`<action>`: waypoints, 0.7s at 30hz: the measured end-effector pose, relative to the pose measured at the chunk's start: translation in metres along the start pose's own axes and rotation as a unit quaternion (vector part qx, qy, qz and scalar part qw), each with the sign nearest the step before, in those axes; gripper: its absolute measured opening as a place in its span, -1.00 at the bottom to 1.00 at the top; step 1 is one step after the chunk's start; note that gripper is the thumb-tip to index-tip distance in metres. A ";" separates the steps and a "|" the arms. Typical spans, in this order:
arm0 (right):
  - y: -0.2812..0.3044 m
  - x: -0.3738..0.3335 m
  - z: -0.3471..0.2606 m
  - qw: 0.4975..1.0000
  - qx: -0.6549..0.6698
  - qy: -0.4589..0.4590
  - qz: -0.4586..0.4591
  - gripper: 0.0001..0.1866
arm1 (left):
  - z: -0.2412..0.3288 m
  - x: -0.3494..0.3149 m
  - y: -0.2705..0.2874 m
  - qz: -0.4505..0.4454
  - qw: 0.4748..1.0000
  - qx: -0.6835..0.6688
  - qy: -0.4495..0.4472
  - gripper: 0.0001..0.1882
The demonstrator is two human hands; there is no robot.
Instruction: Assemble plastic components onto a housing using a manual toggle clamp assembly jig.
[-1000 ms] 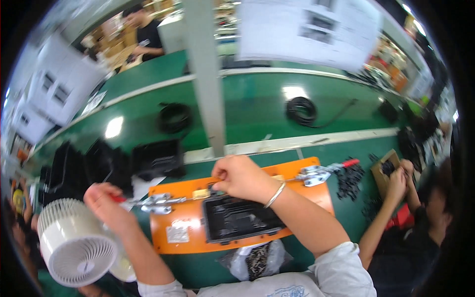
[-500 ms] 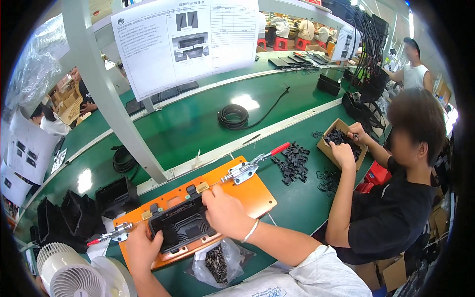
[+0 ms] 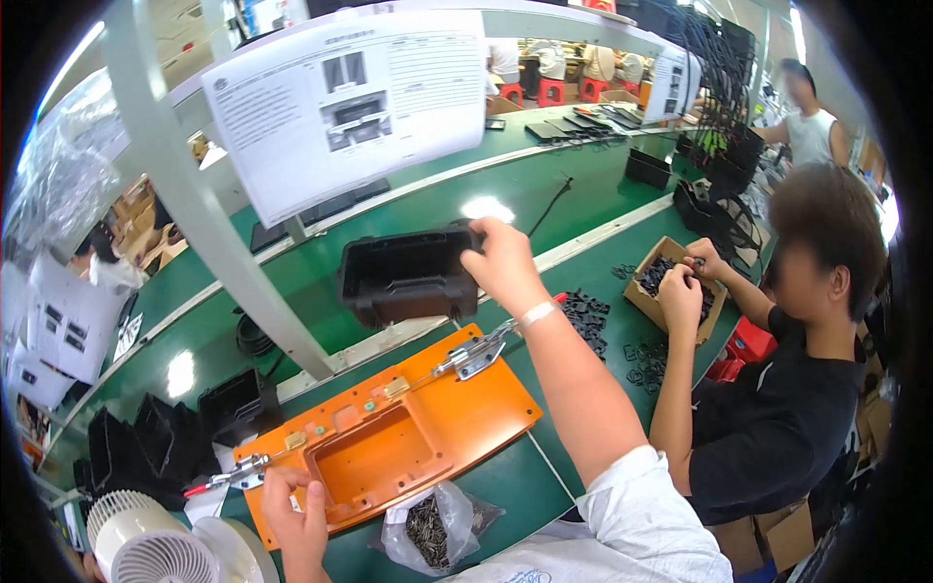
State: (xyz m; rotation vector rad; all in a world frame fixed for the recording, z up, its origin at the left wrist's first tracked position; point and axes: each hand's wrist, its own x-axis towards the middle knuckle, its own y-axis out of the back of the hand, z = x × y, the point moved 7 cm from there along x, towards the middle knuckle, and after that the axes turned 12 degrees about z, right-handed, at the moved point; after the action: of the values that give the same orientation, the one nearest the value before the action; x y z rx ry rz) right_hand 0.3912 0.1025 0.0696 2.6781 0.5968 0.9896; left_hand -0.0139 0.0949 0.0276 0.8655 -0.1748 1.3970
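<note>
The right hand (image 3: 505, 262) pinches the black rectangular plastic box (image 3: 408, 296) beyond the flat orange fixture (image 3: 486, 400), left hand (image 3: 295, 513) loosely parted at its edge, this apparent carrying step calling for steady support.

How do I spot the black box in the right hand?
Find the orange plate on the green bench. Just above its far edge in the picture, the right hand grips an open black box by its right end. Unlike the black boxes at the left, it is held up.
</note>
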 end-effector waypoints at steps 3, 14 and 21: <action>-0.030 0.029 0.047 0.995 -0.092 -0.023 0.025 -0.76 | -0.013 -0.021 -0.011 0.029 0.994 0.097 -0.047 -0.85; -0.017 -0.021 0.004 0.986 0.130 -0.014 -0.100 -0.49 | -0.079 -0.036 -0.007 0.056 0.993 0.027 0.096 -0.89; 0.051 -0.147 -0.019 0.985 0.028 0.062 -0.156 -0.53 | -0.072 -0.039 -0.008 0.060 0.990 0.017 0.128 -0.81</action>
State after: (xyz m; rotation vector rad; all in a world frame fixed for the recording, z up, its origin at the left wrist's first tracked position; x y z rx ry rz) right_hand 0.2922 -0.0071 0.0170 2.4743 1.0469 1.0655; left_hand -0.0416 0.1091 -0.0487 0.7038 -0.0062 1.6141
